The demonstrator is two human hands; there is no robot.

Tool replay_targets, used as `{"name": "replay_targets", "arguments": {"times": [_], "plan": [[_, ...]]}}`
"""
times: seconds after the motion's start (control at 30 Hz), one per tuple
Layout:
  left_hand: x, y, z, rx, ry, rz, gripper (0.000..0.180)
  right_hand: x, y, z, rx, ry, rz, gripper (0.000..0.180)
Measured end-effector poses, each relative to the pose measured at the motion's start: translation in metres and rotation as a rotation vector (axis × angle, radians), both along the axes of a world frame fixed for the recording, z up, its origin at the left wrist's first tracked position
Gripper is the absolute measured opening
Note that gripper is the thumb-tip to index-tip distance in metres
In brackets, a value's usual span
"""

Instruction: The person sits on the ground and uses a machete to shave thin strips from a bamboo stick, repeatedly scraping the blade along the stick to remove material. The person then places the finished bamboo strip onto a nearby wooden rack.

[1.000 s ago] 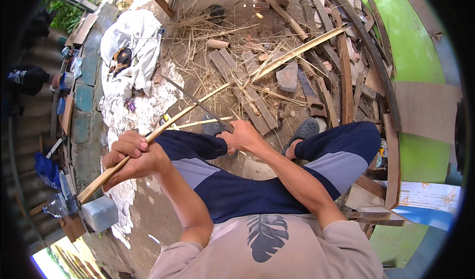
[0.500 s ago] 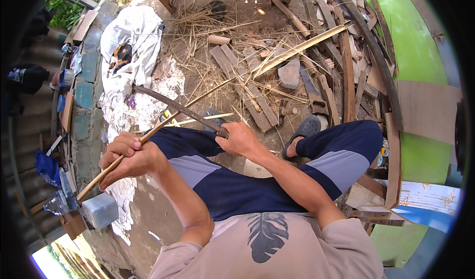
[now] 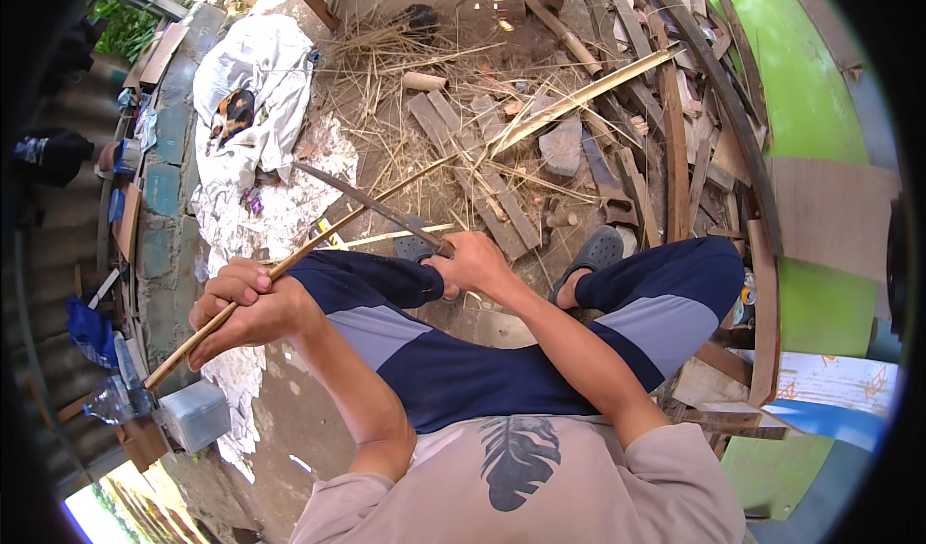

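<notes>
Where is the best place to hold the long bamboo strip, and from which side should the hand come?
Grip the bamboo strip on its near, lower part, coming from the left, as the left hand does now. The strip slants up toward the rubble, and the blade in the right hand crosses it higher up.

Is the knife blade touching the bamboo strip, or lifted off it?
Cannot tell. The dark blade crosses the strip in this view, but contact isn't visible.

From my left hand (image 3: 246, 308) a bamboo strip (image 3: 318, 245) runs forward and right; the knife blade (image 3: 362, 200) crosses over it, just left of my right hand (image 3: 473, 259). Ahead of both lies scrap wood (image 3: 482, 158). Beyond my left hand, on the sheet (image 3: 260, 62), lies what may be a cat (image 3: 231, 115).
</notes>
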State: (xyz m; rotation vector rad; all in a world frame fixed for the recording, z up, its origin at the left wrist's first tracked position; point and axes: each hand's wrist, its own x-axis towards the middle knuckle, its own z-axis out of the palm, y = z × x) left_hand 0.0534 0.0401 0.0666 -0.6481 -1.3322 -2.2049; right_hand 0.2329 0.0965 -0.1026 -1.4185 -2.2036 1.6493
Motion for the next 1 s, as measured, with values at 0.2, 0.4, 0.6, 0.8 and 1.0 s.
{"name": "replay_targets", "arguments": {"times": [0.2, 0.4, 0.6, 0.8, 1.0], "plan": [[0.001, 0.001, 0.001, 0.027, -0.006, -0.035, 0.065, 0.040, 0.049, -0.130, -0.092, -0.283, -0.214, 0.047], [0.000, 0.013, 0.007, 0.007, -0.031, 0.009, 0.065, 0.029, 0.051, -0.122, -0.064, -0.292, -0.207, 0.050], [-0.003, 0.018, 0.010, -0.020, -0.017, -0.003, 0.065, 0.021, 0.045, -0.091, -0.006, -0.105, -0.112, 0.043], [0.000, 0.034, 0.018, -0.019, -0.057, -0.073, 0.067, 0.029, 0.082, -0.173, -0.213, -0.350, -0.244, 0.044], [-0.011, 0.045, 0.022, -0.070, -0.083, -0.058, 0.071, 0.028, 0.085, -0.171, -0.054, -0.318, -0.140, 0.047]]}}
